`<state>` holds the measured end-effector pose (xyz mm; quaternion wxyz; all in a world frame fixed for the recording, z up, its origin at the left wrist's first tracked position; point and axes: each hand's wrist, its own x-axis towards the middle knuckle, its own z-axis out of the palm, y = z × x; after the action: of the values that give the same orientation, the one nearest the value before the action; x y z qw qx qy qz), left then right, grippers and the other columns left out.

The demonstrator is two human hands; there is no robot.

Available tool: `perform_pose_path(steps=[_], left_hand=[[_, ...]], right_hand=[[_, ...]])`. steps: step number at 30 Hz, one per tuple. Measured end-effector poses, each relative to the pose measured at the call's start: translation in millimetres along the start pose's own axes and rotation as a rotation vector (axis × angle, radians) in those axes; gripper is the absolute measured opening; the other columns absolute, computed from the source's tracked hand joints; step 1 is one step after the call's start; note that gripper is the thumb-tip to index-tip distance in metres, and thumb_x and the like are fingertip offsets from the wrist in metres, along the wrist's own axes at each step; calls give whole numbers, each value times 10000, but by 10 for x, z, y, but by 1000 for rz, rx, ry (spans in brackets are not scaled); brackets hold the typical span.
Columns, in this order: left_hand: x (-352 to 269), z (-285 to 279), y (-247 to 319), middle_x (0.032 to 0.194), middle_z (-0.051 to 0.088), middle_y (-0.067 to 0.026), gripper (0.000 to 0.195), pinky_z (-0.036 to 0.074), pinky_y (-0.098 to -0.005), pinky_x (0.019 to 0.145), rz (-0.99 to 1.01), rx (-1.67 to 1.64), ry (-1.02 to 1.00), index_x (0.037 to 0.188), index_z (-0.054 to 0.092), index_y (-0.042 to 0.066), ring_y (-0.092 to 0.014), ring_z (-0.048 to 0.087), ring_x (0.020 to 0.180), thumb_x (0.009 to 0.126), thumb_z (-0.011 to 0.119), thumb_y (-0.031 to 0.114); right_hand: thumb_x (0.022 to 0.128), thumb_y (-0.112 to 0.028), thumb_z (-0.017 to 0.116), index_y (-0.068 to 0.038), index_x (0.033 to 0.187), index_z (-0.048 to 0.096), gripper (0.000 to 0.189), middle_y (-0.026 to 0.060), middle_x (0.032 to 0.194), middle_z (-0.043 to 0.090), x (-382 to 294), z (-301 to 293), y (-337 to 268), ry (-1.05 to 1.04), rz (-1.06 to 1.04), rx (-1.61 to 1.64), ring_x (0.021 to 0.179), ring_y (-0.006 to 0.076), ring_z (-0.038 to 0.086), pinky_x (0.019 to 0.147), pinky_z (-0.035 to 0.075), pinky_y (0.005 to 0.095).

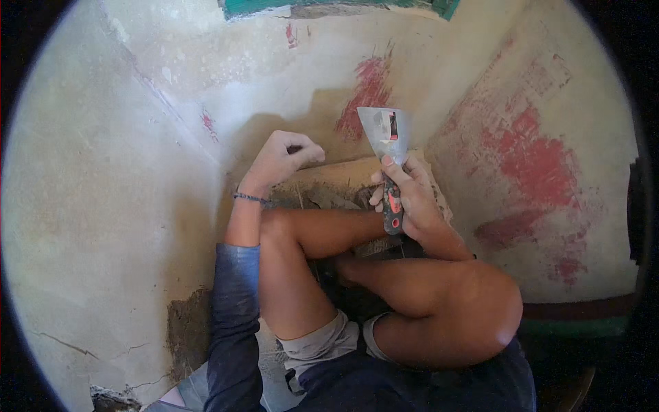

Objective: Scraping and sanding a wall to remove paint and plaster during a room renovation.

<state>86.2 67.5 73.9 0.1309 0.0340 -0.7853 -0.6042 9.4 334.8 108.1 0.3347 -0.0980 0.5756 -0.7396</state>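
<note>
My right hand [418, 198] grips a putty knife by its black and red handle [393, 206]. The wide metal blade [386, 129] points up and away from me and bears a sticker. Behind the blade is the wall [288, 98], with a red patch [368, 90] showing through its pale coat; whether blade and wall touch cannot be told. My left hand [285, 154] is raised above my left knee, its fingers curled in a loose fist. Nothing shows in it, and pale dust covers the skin.
Walls close in on the left [103, 180] and right [535, 165], the right one with large red patches. A ledge [334, 172] runs low along the front wall, with debris [329, 198] beside it. Green-painted wood [340, 6] is above. Broken plaster [188, 329] is at lower left.
</note>
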Motion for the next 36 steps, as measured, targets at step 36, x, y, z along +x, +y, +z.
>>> perform_pose_path(steps=[36], left_hand=[[756,968,1399,871,744,-62,118,507,-248,691,192,-31,337,965,742,-6,-104,666,773,954,732,111]], right_hand=[[1012,-355,662,20,999,692,376,56,738,665,750,-723,-1741,-615,-314,-612,496,112,609,437,469,262]])
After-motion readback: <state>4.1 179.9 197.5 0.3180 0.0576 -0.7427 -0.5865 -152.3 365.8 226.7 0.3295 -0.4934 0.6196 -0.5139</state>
